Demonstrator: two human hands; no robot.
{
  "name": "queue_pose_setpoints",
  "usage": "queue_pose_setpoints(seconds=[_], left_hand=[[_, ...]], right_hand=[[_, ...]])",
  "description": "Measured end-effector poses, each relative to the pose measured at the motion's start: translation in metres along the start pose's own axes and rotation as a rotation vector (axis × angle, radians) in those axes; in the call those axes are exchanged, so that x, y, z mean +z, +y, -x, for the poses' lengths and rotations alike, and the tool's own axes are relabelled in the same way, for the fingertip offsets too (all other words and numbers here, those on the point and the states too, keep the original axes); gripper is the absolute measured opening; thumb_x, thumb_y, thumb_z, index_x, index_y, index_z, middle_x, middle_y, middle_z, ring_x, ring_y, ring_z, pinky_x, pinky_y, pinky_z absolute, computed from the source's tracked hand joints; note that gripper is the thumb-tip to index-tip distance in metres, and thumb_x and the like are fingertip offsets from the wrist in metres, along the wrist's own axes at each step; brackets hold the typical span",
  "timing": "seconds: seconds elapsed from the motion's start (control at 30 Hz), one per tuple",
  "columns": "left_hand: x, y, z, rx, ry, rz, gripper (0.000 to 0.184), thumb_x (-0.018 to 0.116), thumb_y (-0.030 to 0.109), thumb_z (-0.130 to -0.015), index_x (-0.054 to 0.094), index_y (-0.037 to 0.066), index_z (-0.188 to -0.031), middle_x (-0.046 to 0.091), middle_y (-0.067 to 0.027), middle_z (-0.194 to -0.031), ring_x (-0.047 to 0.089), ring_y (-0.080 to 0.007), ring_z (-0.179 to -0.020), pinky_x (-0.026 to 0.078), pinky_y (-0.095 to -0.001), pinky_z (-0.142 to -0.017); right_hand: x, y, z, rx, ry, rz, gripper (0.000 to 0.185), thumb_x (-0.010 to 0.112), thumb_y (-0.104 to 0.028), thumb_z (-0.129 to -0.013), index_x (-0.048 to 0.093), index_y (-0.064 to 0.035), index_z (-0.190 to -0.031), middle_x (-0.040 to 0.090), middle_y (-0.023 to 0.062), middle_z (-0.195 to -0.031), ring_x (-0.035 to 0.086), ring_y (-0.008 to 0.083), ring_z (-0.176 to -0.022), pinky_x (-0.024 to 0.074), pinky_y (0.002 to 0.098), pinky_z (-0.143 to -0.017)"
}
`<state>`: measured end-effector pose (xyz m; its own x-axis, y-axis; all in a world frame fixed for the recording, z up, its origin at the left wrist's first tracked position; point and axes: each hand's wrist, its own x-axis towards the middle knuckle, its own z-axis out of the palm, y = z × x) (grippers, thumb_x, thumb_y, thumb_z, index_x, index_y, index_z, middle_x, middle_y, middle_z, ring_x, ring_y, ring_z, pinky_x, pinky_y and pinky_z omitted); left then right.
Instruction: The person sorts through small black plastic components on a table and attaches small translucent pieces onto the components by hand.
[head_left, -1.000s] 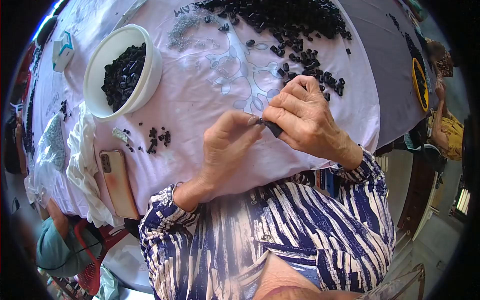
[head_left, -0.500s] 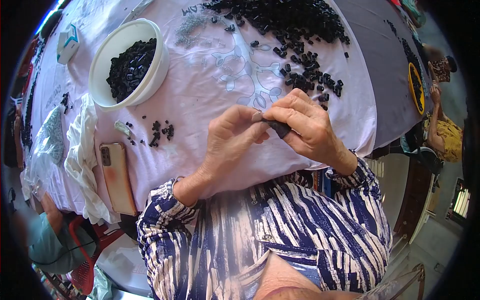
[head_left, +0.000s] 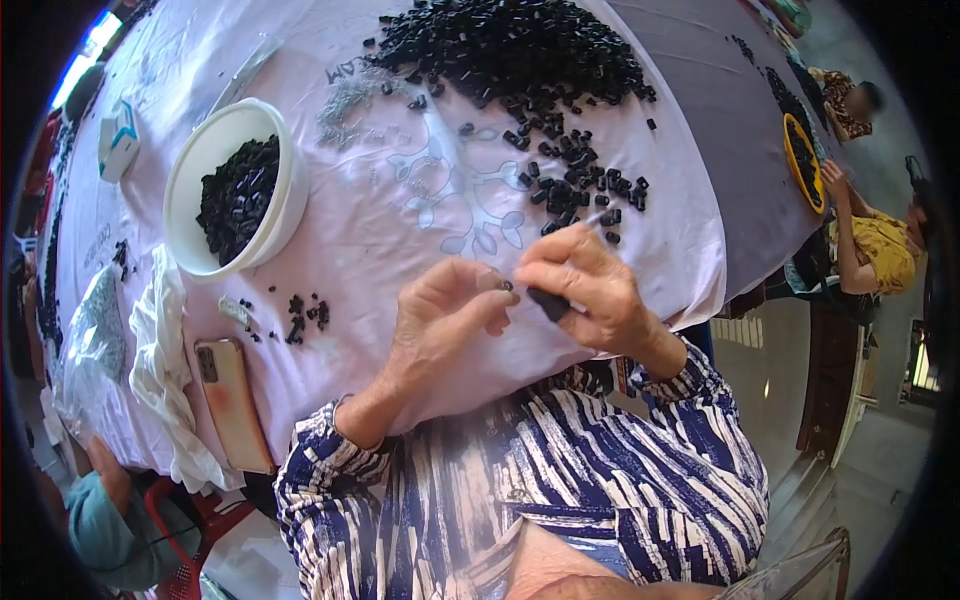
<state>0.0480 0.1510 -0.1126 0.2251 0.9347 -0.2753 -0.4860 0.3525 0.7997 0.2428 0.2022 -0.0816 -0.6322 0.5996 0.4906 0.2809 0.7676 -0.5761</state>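
Observation:
My left hand (head_left: 445, 315) pinches a small dark piece (head_left: 507, 286) between thumb and fingertips. Just to its right, my right hand (head_left: 585, 290) is closed round a black object (head_left: 548, 303), whose dark end shows below the fingers; what exactly it is I cannot make out. A narrow gap separates the two hands, both raised over the near edge of the pink cloth (head_left: 360, 370). Beyond them, loose black pieces (head_left: 575, 180) trail down from a large black heap (head_left: 510, 50).
A white tub (head_left: 290, 215) of black pieces stands at the left. Near it lie small black bits (head_left: 297, 318), a phone (head_left: 235, 405), a white cloth (head_left: 165, 370), a plastic bag (head_left: 98, 335) and a box (head_left: 118, 142). A co-worker (head_left: 880, 250) sits far right by a yellow basket (head_left: 818, 198).
My hands, together before, are now slightly apart, and the small dark piece shows at my left fingertips. The whole view has shifted, with the table lower in it.

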Motion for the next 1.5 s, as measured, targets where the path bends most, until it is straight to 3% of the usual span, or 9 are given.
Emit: queue_pose_setpoints(seconds=[0.27,0.37,0.5,0.67,0.77,1.33,1.37,1.47,1.5], left_hand=[[-0.001,-0.004,0.001,-0.028,-0.035,-0.075,0.011,0.067,0.0,-0.084,0.063,0.003,-0.094,0.065,-0.0009,-0.088,0.058,-0.0073,-0.077,0.048,-0.0224,-0.068],[-0.003,-0.009,0.0,-0.011,-0.055,-0.152,0.014,0.064,-0.004,-0.086,0.056,0.002,-0.094,0.063,-0.0065,-0.091,0.062,-0.0126,-0.078,0.051,-0.0243,-0.07],[-0.002,-0.006,0.001,-0.031,-0.05,-0.203,0.014,0.065,-0.004,-0.086,0.056,0.002,-0.095,0.063,-0.0066,-0.091,0.063,-0.0136,-0.083,0.051,-0.0251,-0.07],[-0.005,-0.007,0.001,-0.032,-0.053,-0.22,0.014,0.065,-0.003,-0.086,0.056,0.002,-0.095,0.062,-0.0061,-0.092,0.065,-0.0155,-0.088,0.053,-0.0257,-0.07],[-0.005,-0.009,0.001,-0.052,-0.018,-0.141,0.017,0.072,0.001,-0.082,0.062,0.002,-0.096,0.065,0.0003,-0.09,0.059,-0.0056,-0.081,0.05,-0.0216,-0.072],[-0.006,-0.006,0.002,-0.054,-0.015,-0.075,0.013,0.07,0.001,-0.084,0.061,0.002,-0.093,0.064,-0.0009,-0.087,0.06,-0.0078,-0.078,0.049,-0.0218,-0.069],[-0.005,-0.005,0.001,-0.058,-0.005,-0.051,0.013,0.07,0.001,-0.084,0.061,0.002,-0.093,0.064,-0.0012,-0.087,0.06,-0.0082,-0.077,0.049,-0.022,-0.068],[-0.003,0.0,-0.001,-0.084,0.037,0.008,0.012,0.069,-0.001,-0.084,0.061,0.001,-0.092,0.063,-0.0023,-0.085,0.06,-0.0088,-0.075,0.049,-0.0223,-0.067],[-0.004,0.0,-0.002,-0.063,0.035,0.014,0.011,0.068,-0.002,-0.084,0.061,0.001,-0.092,0.063,-0.0031,-0.084,0.059,-0.0088,-0.073,0.049,-0.0222,-0.065]], right_hand=[[-0.043,0.046,-0.001,0.256,0.144,0.238,0.035,0.059,0.013,-0.067,0.066,0.0008,-0.099,0.063,0.0132,-0.096,0.063,0.0253,-0.088,0.0515,0.0326,-0.075],[-0.05,0.062,-0.016,0.272,0.102,0.291,0.037,0.055,0.014,-0.065,0.065,0.0013,-0.097,0.063,0.0129,-0.095,0.062,0.0269,-0.09,0.051,0.0341,-0.077],[-0.045,0.085,-0.035,0.213,0.031,0.417,0.034,0.057,0.01,-0.066,0.066,-0.0003,-0.098,0.062,0.0115,-0.095,0.058,0.03,-0.094,0.0478,0.037,-0.085],[-0.028,0.09,-0.037,0.245,-0.064,0.593,0.033,0.063,0.004,-0.066,0.068,-0.0036,-0.098,0.058,0.0085,-0.093,0.055,0.0274,-0.095,0.0461,0.0375,-0.084],[-0.026,0.09,-0.033,0.263,-0.051,0.615,0.031,0.064,0.001,-0.066,0.068,-0.0044,-0.097,0.058,0.0077,-0.092,0.055,0.0263,-0.094,0.045,0.0383,-0.083],[-0.024,0.105,-0.041,0.236,-0.092,0.715,0.018,0.068,-0.012,-0.066,0.069,-0.0098,-0.084,0.059,0.0051,-0.088,0.054,0.0223,-0.093,0.0376,0.0386,-0.08],[-0.026,0.103,-0.043,0.196,-0.068,0.744,0.022,0.067,-0.008,-0.065,0.069,-0.0077,-0.087,0.061,0.0067,-0.087,0.057,0.0249,-0.09,0.0413,0.0396,-0.078],[-0.033,0.081,-0.04,0.44,-0.03,0.193,0.027,0.063,0.0,-0.069,0.069,-0.0043,-0.095,0.064,0.0069,-0.088,0.062,0.0218,-0.085,0.0483,0.0347,-0.074],[-0.031,0.067,-0.039,0.572,-0.004,-0.128,0.029,0.059,0.005,-0.074,0.067,0.0006,-0.102,0.068,0.007,-0.093,0.066,0.0167,-0.083,0.052,0.0277,-0.072]])
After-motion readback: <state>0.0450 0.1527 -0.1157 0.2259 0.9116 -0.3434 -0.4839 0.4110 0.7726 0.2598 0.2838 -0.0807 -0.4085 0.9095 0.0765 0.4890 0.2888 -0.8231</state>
